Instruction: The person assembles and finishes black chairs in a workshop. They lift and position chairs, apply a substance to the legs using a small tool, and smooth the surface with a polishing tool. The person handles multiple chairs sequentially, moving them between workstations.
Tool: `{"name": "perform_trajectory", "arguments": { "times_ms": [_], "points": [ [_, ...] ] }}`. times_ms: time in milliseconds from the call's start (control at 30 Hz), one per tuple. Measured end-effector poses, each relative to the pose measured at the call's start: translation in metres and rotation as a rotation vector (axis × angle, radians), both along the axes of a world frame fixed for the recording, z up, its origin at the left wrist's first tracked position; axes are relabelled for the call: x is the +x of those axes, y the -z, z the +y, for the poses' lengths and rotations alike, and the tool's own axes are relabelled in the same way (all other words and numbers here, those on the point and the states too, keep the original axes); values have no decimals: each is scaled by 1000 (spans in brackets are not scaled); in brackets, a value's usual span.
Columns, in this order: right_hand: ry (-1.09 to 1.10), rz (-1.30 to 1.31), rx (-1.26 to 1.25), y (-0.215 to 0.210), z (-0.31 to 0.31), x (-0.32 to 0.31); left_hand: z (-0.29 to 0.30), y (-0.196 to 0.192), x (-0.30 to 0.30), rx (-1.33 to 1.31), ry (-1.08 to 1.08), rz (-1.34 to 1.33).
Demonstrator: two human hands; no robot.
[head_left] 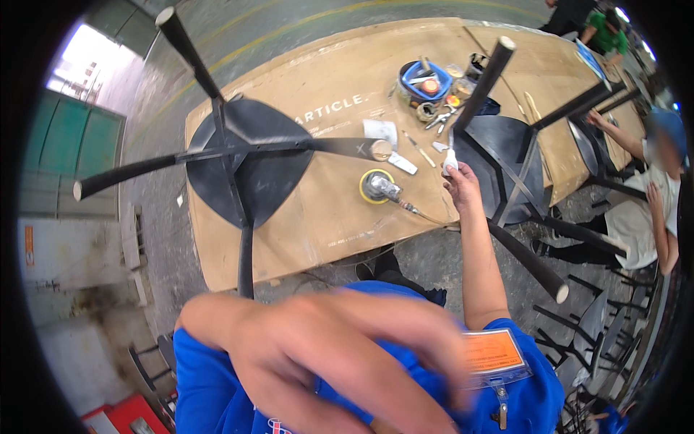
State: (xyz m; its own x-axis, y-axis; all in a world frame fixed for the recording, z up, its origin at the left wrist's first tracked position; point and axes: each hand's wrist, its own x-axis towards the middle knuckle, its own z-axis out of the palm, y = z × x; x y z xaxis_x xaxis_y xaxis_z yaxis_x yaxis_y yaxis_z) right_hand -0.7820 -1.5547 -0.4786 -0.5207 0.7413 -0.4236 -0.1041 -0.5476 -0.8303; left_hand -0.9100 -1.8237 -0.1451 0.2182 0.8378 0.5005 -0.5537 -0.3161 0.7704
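Note:
My right hand [463,186] is closed around a small white bottle-shaped thing [450,159] with a narrow tip, beside the seat of a black upturned chair [524,152]. My left hand [325,347] is large and close in front of my chest, smeared by motion; whether it holds anything is not clear. At the left, another black upturned chair [246,173] lies on the cardboard-covered table [340,217], legs pointing outward. Between the chairs sit a round sander [377,186] with a yellow rim and hose, a white flat strip [403,163] and a thin stick-like tool [419,149].
A blue-rimmed tub [425,79] of tools and cans stands at the table's far side, near loose metal tools [444,116]. A white sheet [380,131] lies near the left chair's leg. Co-workers [650,181] are at the right, among more dark chairs [607,325].

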Motion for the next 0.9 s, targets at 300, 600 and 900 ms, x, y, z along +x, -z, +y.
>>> {"name": "perform_trajectory", "arguments": {
  "times_ms": [300,600,900],
  "points": [
    [46,-414,76,93,87,-60,67,14,26,264,-176,-442],
    [-145,-818,64,197,130,-106,113,45,7,285,-343,-521],
    [-434,-885,1070,185,62,-131,126,51,-10,230,-392,-537]
  ]
}}
